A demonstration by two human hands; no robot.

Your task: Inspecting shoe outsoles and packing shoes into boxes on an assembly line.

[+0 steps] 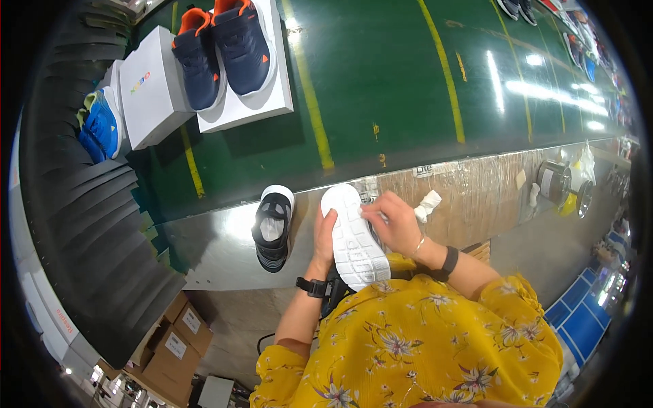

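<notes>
My left hand (325,234) is closed round the side of a sneaker (350,238), its thumb over the edge. The sneaker is turned so that its white grooved sole faces up; its upper is mostly hidden. At the forefoot's right edge, my right hand (393,221) is pinched with its fingertips against the sole. Whatever those fingertips hold, if anything, is too small to make out. Just left of my left hand, a black sneaker (274,228) with a white sole edge stands upright on the metal ledge (204,255). A crumpled white cloth (427,205) lies right of my right hand.
Beyond the ledge runs a green conveyor belt (381,81) with yellow lines. Navy sneakers with orange linings (241,51) rest on a white box (272,112), beside another white box (155,88) and blue sneakers (102,126). Brown cardboard (476,197) covers the ledge at right, near a tape roll (554,182).
</notes>
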